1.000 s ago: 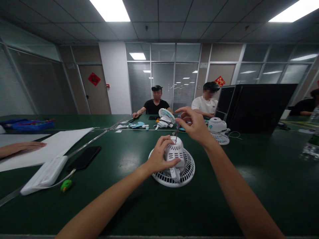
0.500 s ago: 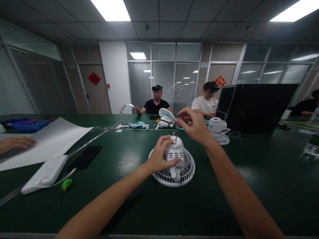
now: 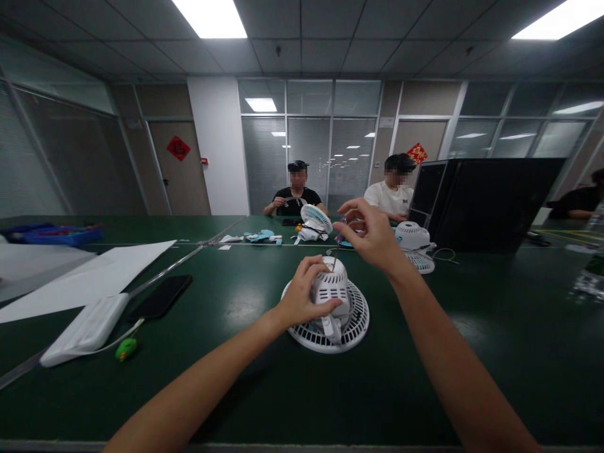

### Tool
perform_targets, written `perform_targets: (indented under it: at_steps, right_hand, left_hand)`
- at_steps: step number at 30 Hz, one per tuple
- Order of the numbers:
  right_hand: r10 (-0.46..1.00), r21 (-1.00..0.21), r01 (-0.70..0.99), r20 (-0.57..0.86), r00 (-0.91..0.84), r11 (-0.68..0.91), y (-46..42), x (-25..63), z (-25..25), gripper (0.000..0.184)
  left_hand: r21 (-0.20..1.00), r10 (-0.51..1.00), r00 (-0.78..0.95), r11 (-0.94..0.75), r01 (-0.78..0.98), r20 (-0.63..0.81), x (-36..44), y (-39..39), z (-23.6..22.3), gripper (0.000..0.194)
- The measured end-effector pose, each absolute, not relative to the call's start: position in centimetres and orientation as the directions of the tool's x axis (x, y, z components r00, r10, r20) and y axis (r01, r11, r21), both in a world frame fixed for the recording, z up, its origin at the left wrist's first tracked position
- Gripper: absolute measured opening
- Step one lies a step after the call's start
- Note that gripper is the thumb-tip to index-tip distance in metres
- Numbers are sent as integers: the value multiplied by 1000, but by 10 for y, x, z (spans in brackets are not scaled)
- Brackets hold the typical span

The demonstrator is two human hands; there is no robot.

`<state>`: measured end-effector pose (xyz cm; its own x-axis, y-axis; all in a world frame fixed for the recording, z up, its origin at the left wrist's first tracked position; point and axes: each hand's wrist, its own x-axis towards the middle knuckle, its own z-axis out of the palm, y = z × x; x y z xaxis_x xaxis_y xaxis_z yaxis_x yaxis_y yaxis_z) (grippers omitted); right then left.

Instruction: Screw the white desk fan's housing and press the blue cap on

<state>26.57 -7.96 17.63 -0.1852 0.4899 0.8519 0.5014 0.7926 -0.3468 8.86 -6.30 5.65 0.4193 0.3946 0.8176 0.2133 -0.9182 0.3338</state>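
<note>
A small white fan (image 3: 334, 290) lies grille-down on the green table, its rounded motor housing upward. My left hand (image 3: 304, 292) is wrapped round the left side of the housing, thumb across its front. Above it, my right hand (image 3: 365, 229) pinches the purplish handle of a screwdriver (image 3: 336, 255). The thin shaft points down, slightly tilted, with its tip at the top of the housing. My left fingers partly hide where the tip meets the housing.
Left lie a black phone (image 3: 161, 297), a white power strip (image 3: 87, 327), a green object (image 3: 126, 348) and white paper (image 3: 117, 270). Further off are a second fan (image 3: 314, 223), a third fan (image 3: 414, 238), a black box (image 3: 491, 204) and two seated people.
My right hand has shifted slightly, leaning the screwdriver a little more to the right. My left hand and the fan stay put. At left, another person's hand has gone and a paper sheet is lifted.
</note>
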Motion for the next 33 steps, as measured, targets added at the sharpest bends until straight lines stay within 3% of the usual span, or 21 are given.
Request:
perform_targets:
  at_steps: [3, 9, 23, 30, 33]
  right_hand:
    - [456, -296, 532, 867, -198, 793, -79, 269, 177, 18]
    - [494, -314, 516, 830, -259, 797, -84, 272, 178, 19]
    - [482, -319, 555, 859, -172, 768, -82, 270, 178, 27]
    - [451, -261, 560, 861, -233, 787, -86, 269, 180, 15]
    - [465, -246, 567, 840, -280, 786, -87, 270, 180, 23]
  left_hand:
    - [338, 400, 422, -916, 216, 813, 89, -63, 56, 50]
    - [337, 400, 429, -916, 218, 810, 88, -64, 57, 50]
    - [327, 390, 426, -920, 215, 817, 89, -63, 57, 51]
    - [340, 405, 426, -914, 221, 809, 89, -63, 56, 51]
    - [344, 411, 429, -911, 227, 804, 89, -62, 55, 52]
